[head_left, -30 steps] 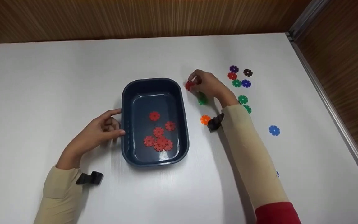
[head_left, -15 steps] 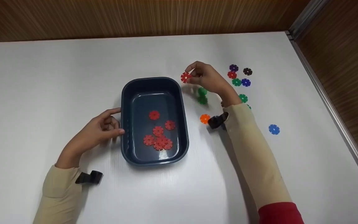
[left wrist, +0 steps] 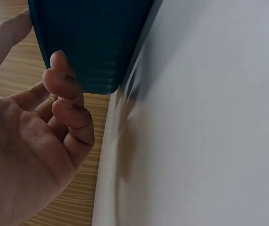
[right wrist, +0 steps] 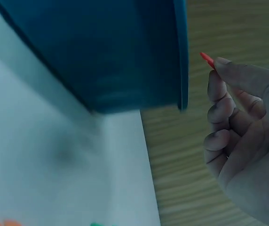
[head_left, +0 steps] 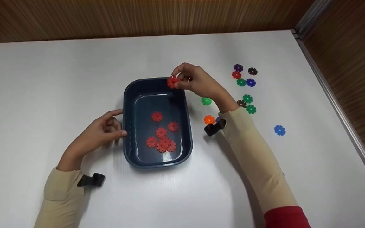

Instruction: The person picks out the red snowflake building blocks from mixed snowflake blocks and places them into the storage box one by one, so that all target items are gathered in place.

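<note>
In the head view we see the right hand (head_left: 198,81) just right of the frame's middle, its thumb and fingers closed in a pinch on a red disc (head_left: 172,82). The disc hangs over the far right corner of the dark blue tub (head_left: 126,133), which sits at the centre of the white table (head_left: 43,82). In the right wrist view the red disc (right wrist: 207,60) shows only as a thin red edge at the fingertips (right wrist: 221,64) in the upper right of the frame, close to the tub's rim (right wrist: 183,70).

The left hand (head_left: 101,133) lies left of centre in the head view, against the tub's left wall. Its thumb and forefinger are stretched along that wall and the other fingers are loosely bent; it grasps nothing. The left wrist view shows the fingers (left wrist: 64,80) touching the tub's outer wall (left wrist: 92,42) at the top of the frame.

Inside the tub, toward its lower half, we count a cluster of red discs (head_left: 162,139) lying flat, some overlapping. To the right of the tub, loose discs are scattered over the table: a green one (head_left: 206,101) and an orange one (head_left: 209,119) near the right forearm, a mixed group (head_left: 244,77) further toward the upper right, and a lone blue disc (head_left: 279,130) at the right.
</note>
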A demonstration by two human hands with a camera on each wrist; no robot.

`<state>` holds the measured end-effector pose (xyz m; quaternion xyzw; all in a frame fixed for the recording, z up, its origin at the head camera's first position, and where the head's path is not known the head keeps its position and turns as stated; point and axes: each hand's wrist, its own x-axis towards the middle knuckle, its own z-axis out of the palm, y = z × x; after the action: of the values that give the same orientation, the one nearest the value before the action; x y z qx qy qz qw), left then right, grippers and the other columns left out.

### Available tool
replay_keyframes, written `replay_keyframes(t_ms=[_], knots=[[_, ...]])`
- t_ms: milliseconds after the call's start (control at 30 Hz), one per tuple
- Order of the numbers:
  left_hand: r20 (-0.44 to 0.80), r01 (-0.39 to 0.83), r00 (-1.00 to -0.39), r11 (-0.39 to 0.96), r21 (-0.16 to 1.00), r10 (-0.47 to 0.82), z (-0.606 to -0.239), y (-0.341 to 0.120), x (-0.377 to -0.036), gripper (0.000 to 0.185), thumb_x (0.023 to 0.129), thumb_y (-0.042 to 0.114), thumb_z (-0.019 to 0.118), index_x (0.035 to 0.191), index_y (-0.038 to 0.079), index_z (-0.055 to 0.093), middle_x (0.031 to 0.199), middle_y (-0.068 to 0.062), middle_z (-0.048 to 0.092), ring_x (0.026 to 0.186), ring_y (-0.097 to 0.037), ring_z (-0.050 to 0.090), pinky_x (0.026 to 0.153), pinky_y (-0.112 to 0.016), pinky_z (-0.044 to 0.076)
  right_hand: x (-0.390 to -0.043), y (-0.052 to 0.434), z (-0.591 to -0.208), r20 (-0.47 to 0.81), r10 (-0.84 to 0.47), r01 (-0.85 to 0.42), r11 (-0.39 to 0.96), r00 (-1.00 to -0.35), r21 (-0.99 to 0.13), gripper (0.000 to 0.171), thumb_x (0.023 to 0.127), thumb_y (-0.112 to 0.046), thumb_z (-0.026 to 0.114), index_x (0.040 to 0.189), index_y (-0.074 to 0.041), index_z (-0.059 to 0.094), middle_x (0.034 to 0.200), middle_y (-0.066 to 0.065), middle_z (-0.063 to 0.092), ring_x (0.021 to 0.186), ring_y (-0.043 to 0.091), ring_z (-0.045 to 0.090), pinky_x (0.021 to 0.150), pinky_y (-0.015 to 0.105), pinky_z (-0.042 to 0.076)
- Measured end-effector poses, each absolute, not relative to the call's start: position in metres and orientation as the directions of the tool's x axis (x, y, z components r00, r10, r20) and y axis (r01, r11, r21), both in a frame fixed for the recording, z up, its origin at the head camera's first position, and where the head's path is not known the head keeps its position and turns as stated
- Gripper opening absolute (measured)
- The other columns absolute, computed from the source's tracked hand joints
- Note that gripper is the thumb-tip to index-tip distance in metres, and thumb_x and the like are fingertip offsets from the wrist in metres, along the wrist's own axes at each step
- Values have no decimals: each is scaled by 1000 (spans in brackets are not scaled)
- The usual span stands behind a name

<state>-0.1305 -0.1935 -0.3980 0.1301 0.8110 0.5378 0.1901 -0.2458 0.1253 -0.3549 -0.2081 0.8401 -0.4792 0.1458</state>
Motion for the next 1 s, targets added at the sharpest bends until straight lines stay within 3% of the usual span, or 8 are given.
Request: replay_keyframes(t_ms=[567,1000], knots=[[-171,8,-894,395,919,415,-397,-193,-130,64,84,15,67,140,10,36,87,-2,50,65,-6,49,57,-22,38,-233,107,-362,-6,-613,-364,477,-790,-800,31,86,-14,65,114,-5,56,90,4,62,79,11,54,69,22,43],[-158,15,-896,383,923,416,-399,-193,-131,64,84,14,67,140,8,36,86,-1,51,63,-6,49,55,-23,37,-240,123,-360,59,-520,-343,471,-852,-813,27,86,-19,66,109,-8,58,93,2,59,84,13,50,75,24,40]])
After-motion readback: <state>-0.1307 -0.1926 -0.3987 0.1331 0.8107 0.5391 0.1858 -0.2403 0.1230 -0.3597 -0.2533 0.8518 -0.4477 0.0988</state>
